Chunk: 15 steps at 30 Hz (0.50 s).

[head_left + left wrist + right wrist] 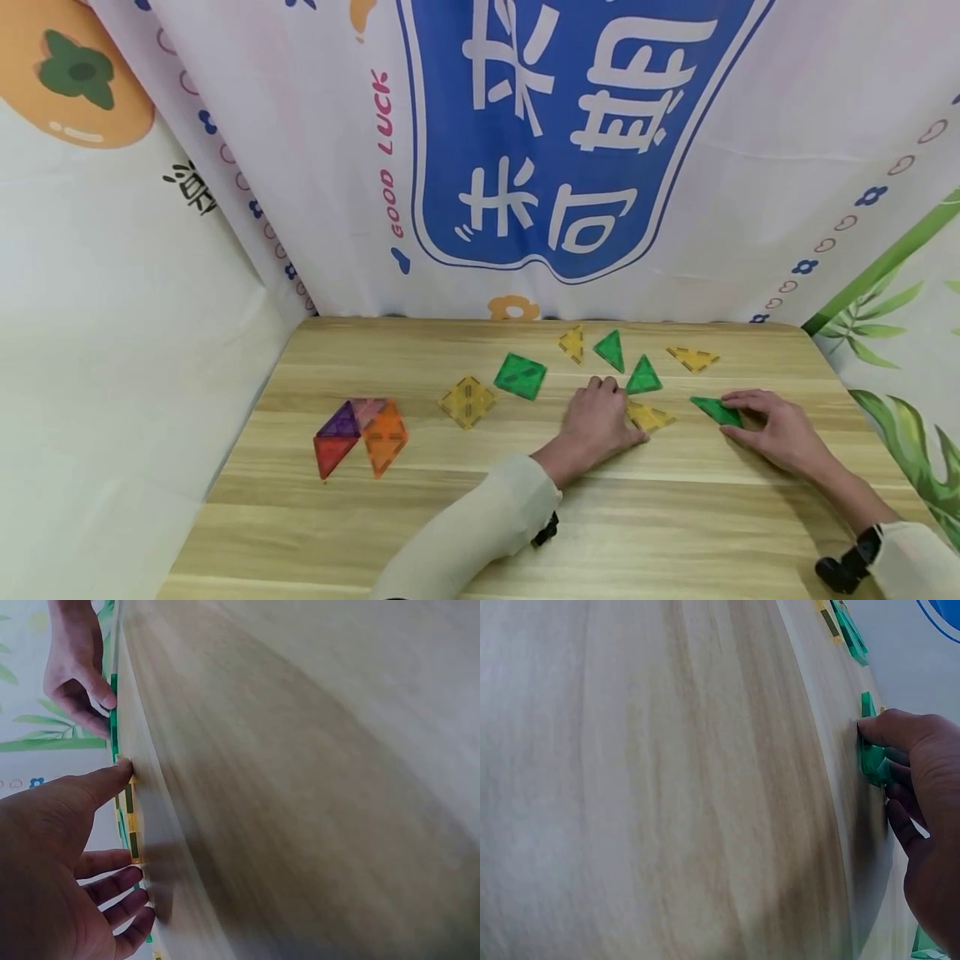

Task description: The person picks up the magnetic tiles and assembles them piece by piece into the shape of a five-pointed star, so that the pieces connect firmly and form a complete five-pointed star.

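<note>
My left hand (596, 423) holds a yellow triangular magnetic tile (649, 417) on the table; in the left wrist view the thumb and index finger lie at opposite ends of this yellow tile (131, 821). Further right, my right hand (776, 429) pinches a green triangular magnetic tile (716, 409) between thumb and fingers. The right wrist view shows the thumb on the near edge of that green tile (868, 754). Just beyond the left hand lie a green triangle (643, 377) and a second green triangle (611, 350).
Toward the back are a yellow triangle (572, 343) and another yellow triangle (693, 358). Left of the hands lie a green square (521, 376) and a yellow square (467, 402). A cluster of purple, pink, red and orange tiles (386, 437) sits farther left. A printed curtain (345, 250) hangs behind the wooden table (300, 542).
</note>
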Tool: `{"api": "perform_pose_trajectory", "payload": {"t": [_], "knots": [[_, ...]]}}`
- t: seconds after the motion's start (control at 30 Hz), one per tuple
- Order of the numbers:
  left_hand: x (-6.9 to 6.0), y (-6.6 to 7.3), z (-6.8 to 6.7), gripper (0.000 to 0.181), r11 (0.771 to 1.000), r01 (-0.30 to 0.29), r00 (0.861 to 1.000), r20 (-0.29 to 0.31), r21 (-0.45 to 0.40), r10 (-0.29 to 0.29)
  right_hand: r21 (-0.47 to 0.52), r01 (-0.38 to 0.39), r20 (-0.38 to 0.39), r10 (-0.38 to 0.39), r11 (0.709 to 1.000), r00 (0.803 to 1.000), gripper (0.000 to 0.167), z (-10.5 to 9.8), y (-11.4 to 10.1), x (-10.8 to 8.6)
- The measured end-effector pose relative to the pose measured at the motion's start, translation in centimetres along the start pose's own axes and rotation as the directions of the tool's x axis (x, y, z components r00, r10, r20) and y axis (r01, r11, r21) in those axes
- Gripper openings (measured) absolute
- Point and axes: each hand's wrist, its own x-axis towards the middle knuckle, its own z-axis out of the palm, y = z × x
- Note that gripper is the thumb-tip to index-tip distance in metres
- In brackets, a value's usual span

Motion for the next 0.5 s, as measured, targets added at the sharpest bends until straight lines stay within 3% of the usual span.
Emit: {"api": "perform_pose_trajectory", "payload": {"t": [0.37, 0.5], "knots": [[-0.05, 0.36, 0.13, 0.061, 1.0, -0.011, 1.0, -0.013, 0.012, 0.012, -0.006, 0.025, -0.043, -0.026, 1.0, 0.999, 0.041, 0.08, -0.27, -0.14], [-0.05, 0.17, 0.09, 0.056, 0.999, -0.043, 0.999, -0.01, -0.015, 0.043, 0.047, -0.011, -0.042, 0.013, 0.999, 0.999, 0.04, 0.01, -0.48, -0.29]]}}
